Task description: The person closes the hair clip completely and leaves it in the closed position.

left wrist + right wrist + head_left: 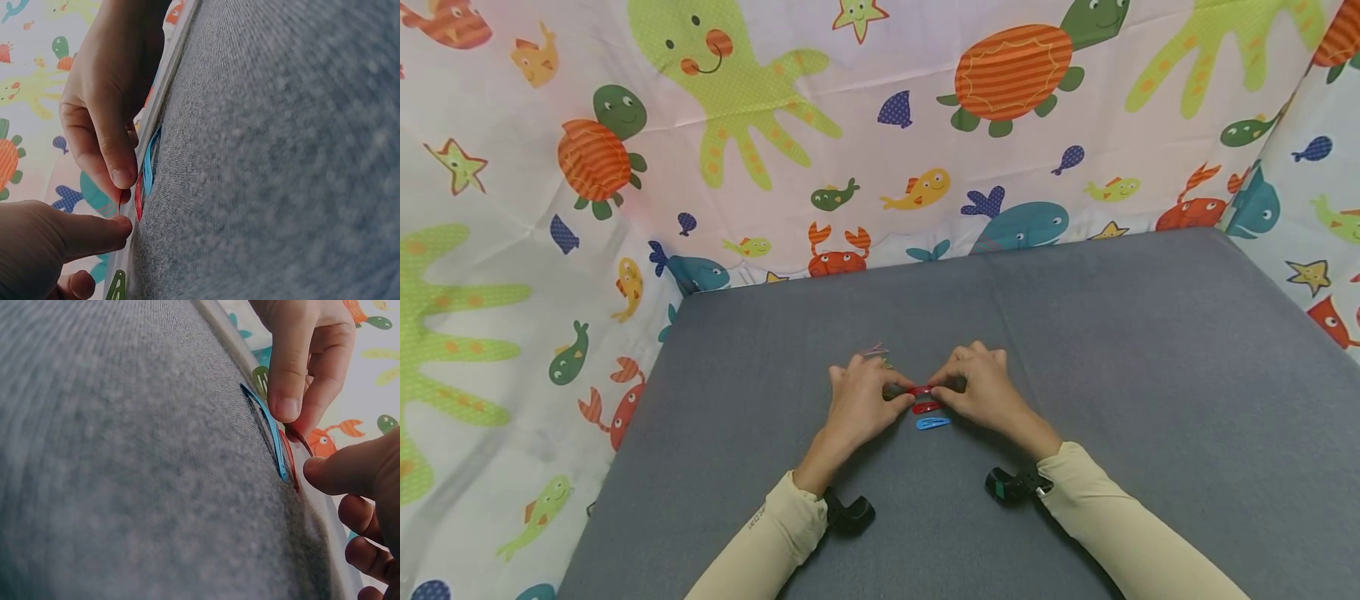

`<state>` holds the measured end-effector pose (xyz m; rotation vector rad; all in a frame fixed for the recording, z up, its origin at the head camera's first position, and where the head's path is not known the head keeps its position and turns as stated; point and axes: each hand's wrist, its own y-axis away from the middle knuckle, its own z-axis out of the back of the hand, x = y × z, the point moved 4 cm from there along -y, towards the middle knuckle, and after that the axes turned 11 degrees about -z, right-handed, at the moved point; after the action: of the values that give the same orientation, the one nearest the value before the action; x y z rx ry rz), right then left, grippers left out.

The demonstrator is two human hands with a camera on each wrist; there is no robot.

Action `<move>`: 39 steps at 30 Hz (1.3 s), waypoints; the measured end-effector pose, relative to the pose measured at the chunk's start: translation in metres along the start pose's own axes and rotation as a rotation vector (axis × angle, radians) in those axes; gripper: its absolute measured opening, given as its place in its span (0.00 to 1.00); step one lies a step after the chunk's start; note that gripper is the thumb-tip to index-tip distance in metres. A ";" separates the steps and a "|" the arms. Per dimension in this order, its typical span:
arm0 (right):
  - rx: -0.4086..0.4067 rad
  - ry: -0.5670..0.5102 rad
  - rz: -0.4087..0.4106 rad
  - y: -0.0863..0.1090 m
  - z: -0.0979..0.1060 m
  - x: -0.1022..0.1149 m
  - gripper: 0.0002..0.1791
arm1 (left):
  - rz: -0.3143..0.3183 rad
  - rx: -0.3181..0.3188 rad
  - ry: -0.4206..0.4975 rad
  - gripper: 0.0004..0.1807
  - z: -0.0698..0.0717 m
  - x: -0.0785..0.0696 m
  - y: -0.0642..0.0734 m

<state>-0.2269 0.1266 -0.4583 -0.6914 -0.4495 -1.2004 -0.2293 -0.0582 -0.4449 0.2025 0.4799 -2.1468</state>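
Observation:
Both hands meet over the cloth at a red snap hair clip. My left hand pinches one end between thumb and forefinger, and my right hand pinches the other end. The clip is seen nearly edge-on in both wrist views. Just nearer to me a second red hair clip lies on the cloth, with a blue hair clip beside it. Partly hidden behind the left hand is a green hair clip, clearer in the left wrist view.
Grey cloth covers the table. Some thin pinkish clips lie beyond the left hand. A curtain printed with sea animals hangs along the back and sides. Dark wrist devices sit at both cuffs.

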 end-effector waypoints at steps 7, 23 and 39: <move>0.000 0.003 0.006 0.001 0.000 -0.001 0.06 | 0.011 -0.014 -0.011 0.06 -0.001 0.000 0.001; 0.010 0.025 -0.020 0.001 -0.001 -0.003 0.05 | -0.008 -0.061 -0.036 0.06 -0.002 -0.004 0.002; 0.010 0.027 -0.028 0.001 -0.003 -0.004 0.06 | -0.010 -0.068 -0.043 0.05 -0.003 -0.005 0.003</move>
<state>-0.2270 0.1276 -0.4629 -0.6614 -0.4435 -1.2321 -0.2243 -0.0552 -0.4466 0.1165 0.5287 -2.1364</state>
